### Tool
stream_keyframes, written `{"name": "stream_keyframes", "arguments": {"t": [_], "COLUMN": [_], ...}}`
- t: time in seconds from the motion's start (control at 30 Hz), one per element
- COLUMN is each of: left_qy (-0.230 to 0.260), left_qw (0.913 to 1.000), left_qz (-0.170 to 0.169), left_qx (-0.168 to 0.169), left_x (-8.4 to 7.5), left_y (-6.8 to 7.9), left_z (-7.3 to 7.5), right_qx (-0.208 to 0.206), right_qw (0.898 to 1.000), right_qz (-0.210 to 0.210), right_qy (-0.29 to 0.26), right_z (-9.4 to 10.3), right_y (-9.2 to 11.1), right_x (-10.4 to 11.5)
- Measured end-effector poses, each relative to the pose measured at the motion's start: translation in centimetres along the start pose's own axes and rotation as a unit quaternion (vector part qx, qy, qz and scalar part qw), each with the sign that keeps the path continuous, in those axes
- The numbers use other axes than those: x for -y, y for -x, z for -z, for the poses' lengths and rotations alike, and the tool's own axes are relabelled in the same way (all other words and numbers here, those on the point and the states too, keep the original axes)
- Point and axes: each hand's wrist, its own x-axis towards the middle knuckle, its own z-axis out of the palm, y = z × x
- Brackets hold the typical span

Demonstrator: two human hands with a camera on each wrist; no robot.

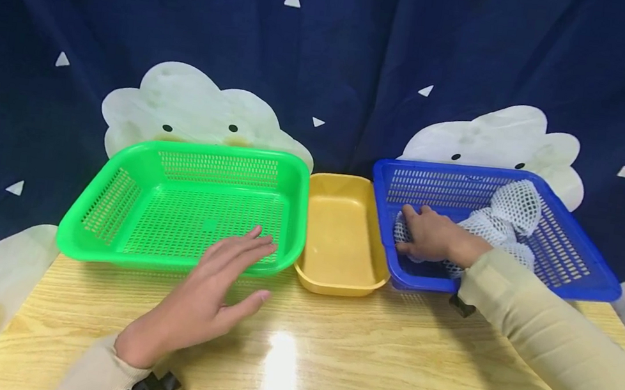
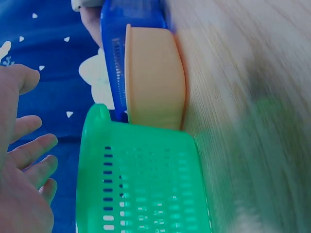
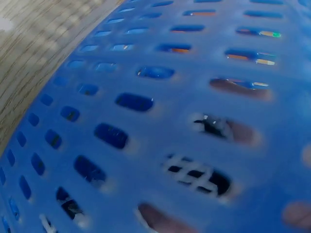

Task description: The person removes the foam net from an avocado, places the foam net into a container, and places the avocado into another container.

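My right hand (image 1: 429, 235) reaches into the blue basket (image 1: 597, 288). Its thumb and fingers are spread around a white net-covered item (image 1: 401, 228) at the basket's left end. Through the basket's slots, the right wrist view shows parts of the white netting (image 3: 194, 174) with something dark under it, and bits of fingers. More white net-covered items (image 1: 516, 205) lie in the right part of that basket, partly behind my wrist. My left hand (image 1: 203, 292) is held above the table by the front rim of the green basket (image 1: 126, 259), fingers extended and holding nothing.
Between the two baskets stands a shallow yellow tray (image 1: 342, 243), close against both. All three sit along the back of the wooden table (image 1: 374, 363). A dark blue curtain (image 1: 340, 50) with white clouds hangs right behind them.
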Motion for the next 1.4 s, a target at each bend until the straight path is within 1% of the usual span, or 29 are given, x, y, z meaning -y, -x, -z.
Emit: {"name": "stream_keyframes", "arguments": {"t": [0.07, 0.17, 0.3, 0.4, 0.47, 0.67, 0.9, 1.03, 1.13, 1.23, 1.4], "left_qy": [0.006, 0.017, 0.032, 0.039, 0.045, 0.056, 0.066, 0.077, 0.080, 0.082, 0.086], "left_qw": [1.0000, 0.9998, 0.9995, 0.9992, 0.9989, 0.9983, 0.9977, 0.9967, 0.9966, 0.9964, 0.9960], "left_qz": [-0.006, -0.002, -0.001, -0.003, 0.001, 0.016, 0.016, 0.021, 0.014, 0.005, -0.004], "left_qx": [-0.004, 0.002, 0.001, -0.009, -0.010, 0.001, -0.009, -0.013, -0.018, -0.022, -0.024], "left_x": [-0.2, -0.5, -0.7, -0.8, -0.8, -0.9, -0.9, -1.0, -1.1, -1.2, -1.2], "left_y": [0.0, 0.0, 0.1, 0.3, 0.4, 0.8, 0.9, 0.9, 0.8, 0.8, 0.9], "left_z": [-0.2, -0.4, -0.9, -1.3, -1.5, -1.9, -1.8, -1.6, -1.5, -1.6, -1.8], "right_qx": [-0.003, -0.005, 0.000, 0.006, 0.008, 0.008, -0.007, -0.014, -0.017, -0.022, -0.049], "right_qw": [1.000, 1.000, 1.000, 1.000, 0.999, 0.999, 0.998, 0.997, 0.996, 0.996, 0.996], "right_qz": [0.000, 0.004, 0.016, 0.026, 0.031, 0.044, 0.064, 0.079, 0.085, 0.082, 0.071], "right_qy": [-0.005, -0.013, -0.004, 0.002, 0.002, 0.003, -0.001, 0.007, 0.016, 0.021, 0.000], "right_z": [-0.1, -0.3, -0.4, -0.3, -0.3, -0.3, -0.1, 0.0, 0.1, 0.1, 0.4], "right_y": [0.0, 0.0, 0.0, 0.1, 0.2, 0.3, 0.3, 0.4, 0.5, 0.6, 1.1], "right_x": [-0.1, -0.1, -0.2, -0.2, -0.1, -0.2, -0.1, -0.2, -0.3, -0.4, -0.6]}}
